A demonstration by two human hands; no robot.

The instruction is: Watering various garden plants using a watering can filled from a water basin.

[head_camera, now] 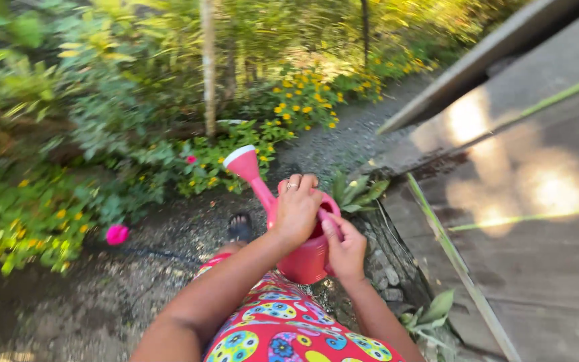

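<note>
A gravel path (343, 144) runs between a dense bed of green plants with yellow flowers (306, 97) on the left and weathered wooden boards (537, 268) on the right. A thin tree trunk (208, 67) rises from the bed, with a pink bloom (116, 234) low by the dark ground. Patches of sunlight (504, 174) fall across the boards.

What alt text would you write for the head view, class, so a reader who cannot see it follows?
Both hands, left hand on top and right hand at the side, grip a pink watering can above a gravel path, its spout pointing toward yellow flowers.
</note>
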